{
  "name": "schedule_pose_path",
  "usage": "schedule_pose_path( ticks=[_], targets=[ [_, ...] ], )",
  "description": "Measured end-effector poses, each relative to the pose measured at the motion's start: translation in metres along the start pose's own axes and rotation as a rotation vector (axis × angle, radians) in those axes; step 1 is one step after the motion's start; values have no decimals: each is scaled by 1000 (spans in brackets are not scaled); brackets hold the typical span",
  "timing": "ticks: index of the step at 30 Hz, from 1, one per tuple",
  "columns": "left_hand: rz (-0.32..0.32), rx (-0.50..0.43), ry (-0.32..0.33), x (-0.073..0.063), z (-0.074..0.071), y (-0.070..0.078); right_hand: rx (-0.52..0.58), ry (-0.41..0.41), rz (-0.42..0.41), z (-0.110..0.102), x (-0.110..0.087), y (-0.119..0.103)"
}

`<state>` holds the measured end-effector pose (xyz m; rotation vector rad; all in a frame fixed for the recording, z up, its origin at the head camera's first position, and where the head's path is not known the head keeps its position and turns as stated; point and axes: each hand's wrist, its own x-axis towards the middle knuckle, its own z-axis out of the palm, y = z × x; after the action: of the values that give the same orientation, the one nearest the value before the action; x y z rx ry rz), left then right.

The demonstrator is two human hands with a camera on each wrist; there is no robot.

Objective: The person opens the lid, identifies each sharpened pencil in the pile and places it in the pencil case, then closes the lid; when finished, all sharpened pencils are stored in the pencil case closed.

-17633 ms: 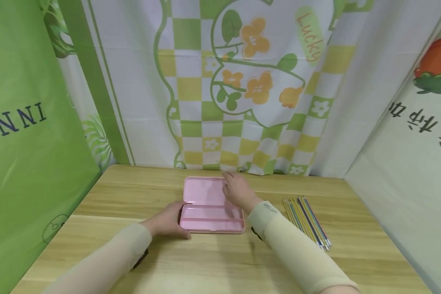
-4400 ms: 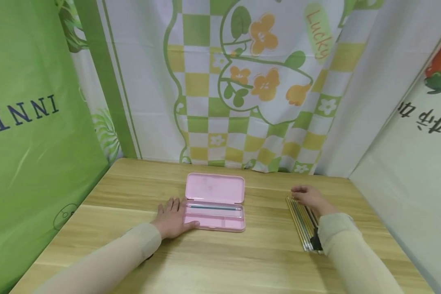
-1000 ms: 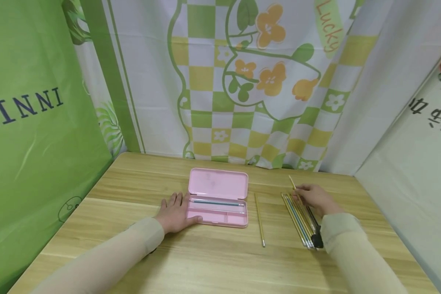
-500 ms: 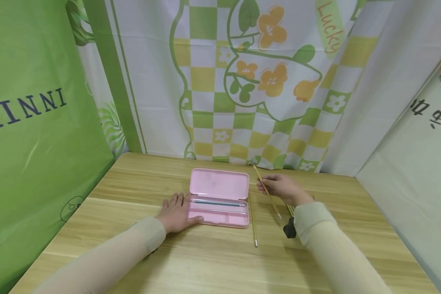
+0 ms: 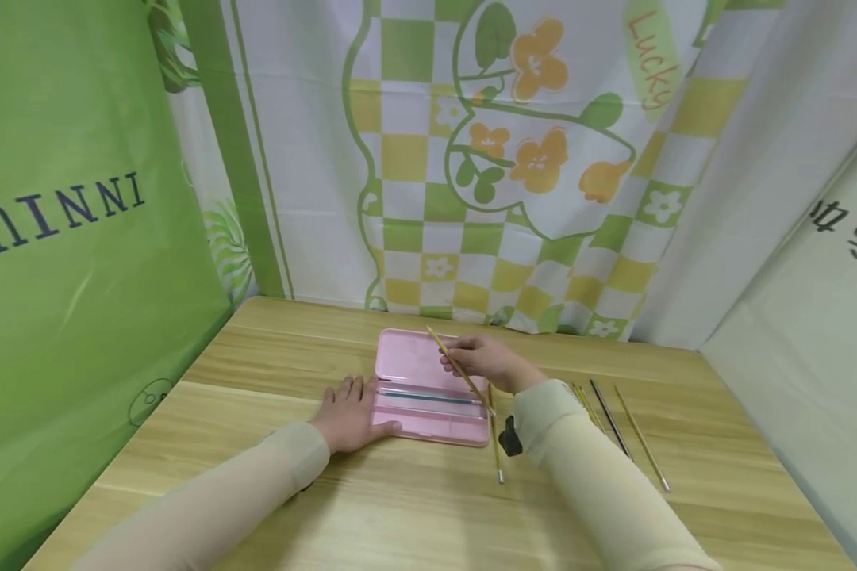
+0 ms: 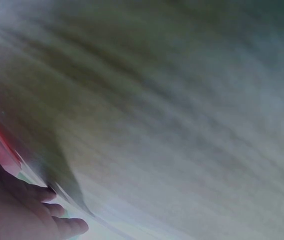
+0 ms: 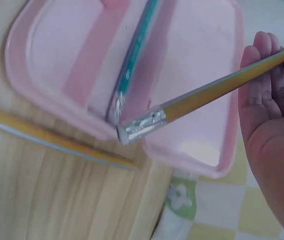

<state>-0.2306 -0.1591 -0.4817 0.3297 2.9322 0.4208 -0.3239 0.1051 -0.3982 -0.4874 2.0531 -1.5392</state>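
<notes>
An open pink pencil case (image 5: 428,428) lies on the table, its lid folded back toward the curtain. One teal pencil (image 5: 428,396) rests lengthwise in the rear compartment. My left hand (image 5: 347,416) lies with fingers spread at the case's left end, thumb along the front edge. My right hand (image 5: 489,361) pinches a yellow pencil (image 7: 216,90) between thumb and fingers, tilted over the right part of the case, its eraser end pointing toward me. A second yellow pencil (image 5: 498,456) lies on the table beside the case's right edge.
Several more pencils lie at the right, partly hidden by the right sleeve (image 5: 593,460), among them a dark pencil (image 5: 612,418) and a yellow one apart (image 5: 643,438). A patterned curtain (image 5: 428,198) hangs behind the wooden table (image 5: 400,515).
My right hand has carried the yellow pencil left from the pencil group to over the case. Longer ago the case held nothing and the teal pencil came in. The left hand stays put.
</notes>
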Motion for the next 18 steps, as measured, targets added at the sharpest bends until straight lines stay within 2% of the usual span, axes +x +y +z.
schedule_pose_path(
  ticks=[7, 18],
  targets=[
    [-8, -15, 10, -6, -8, 7, -174, 43, 4, 21, 13, 3],
    [-13, 7, 20, 0, -1, 1, -539, -10, -66, 40, 22, 8]
  ],
)
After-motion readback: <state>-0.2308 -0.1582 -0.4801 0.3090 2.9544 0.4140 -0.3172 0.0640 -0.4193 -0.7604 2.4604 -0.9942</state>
